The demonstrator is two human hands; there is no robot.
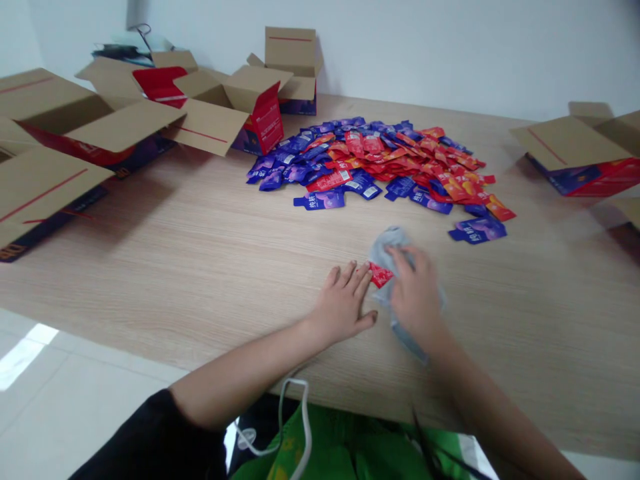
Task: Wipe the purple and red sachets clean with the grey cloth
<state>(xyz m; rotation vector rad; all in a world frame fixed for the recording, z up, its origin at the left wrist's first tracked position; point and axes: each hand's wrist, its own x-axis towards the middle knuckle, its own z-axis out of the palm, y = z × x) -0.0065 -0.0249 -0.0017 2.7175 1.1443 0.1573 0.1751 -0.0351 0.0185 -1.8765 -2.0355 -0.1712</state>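
Note:
A small red packet point(381, 275) lies flat on the table in front of me, partly covered by a grey-blue cloth point(393, 239). My left hand point(345, 300) lies flat with its fingers stretched out, the fingertips on the packet's left end. In my right hand point(417, 293), which is smeared a little by motion, the cloth is bunched under the fingers and pressed over the packet's right side. Beyond both hands spreads a heap of purple and red-orange packets point(380, 157). One purple packet point(479, 230) lies at its near right edge.
Open cardboard boxes stand at the left, among them a large box point(125, 130) and a red-sided box point(267, 120). Another small box point(298, 60) is at the back, and an open box point(585, 153) stands at the right. The wooden table's point(200, 267) near edge runs before my body.

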